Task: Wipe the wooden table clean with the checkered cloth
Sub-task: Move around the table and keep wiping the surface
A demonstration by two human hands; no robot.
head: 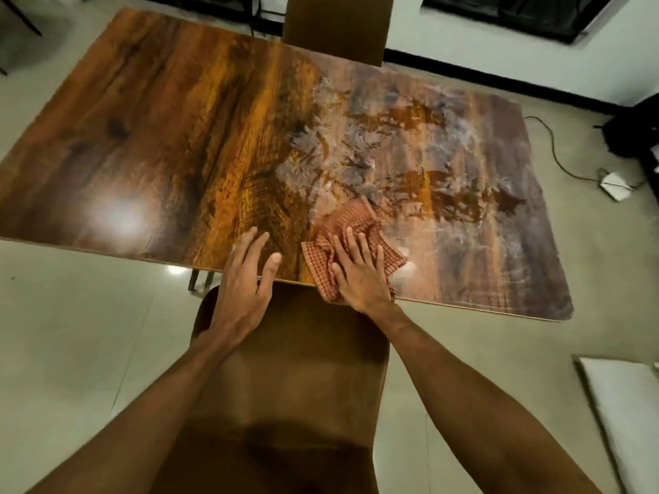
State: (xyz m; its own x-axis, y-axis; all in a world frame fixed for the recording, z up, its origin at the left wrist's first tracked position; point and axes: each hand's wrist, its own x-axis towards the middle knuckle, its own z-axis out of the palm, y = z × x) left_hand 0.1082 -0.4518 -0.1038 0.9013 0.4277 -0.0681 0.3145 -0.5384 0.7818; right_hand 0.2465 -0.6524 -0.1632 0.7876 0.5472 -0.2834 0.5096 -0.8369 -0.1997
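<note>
The wooden table (160, 137) fills the upper half of the head view. Its right half carries whitish, smeared streaks (392, 147); its left half looks glossy and brown. A crumpled red-and-cream checkered cloth (351, 222) lies at the table's near edge, partly hanging over it. My right hand (358, 274) presses flat on the cloth with fingers spread. My left hand (246, 279) rests flat on the bare wood just left of the cloth, fingers apart, holding nothing.
A brown chair seat (285, 369) stands directly below me against the near edge. Another brown chair back (337, 26) rises at the far side. A cable and white adapter (615, 185) lie on the tiled floor at right, and a white slab (624, 404) lower right.
</note>
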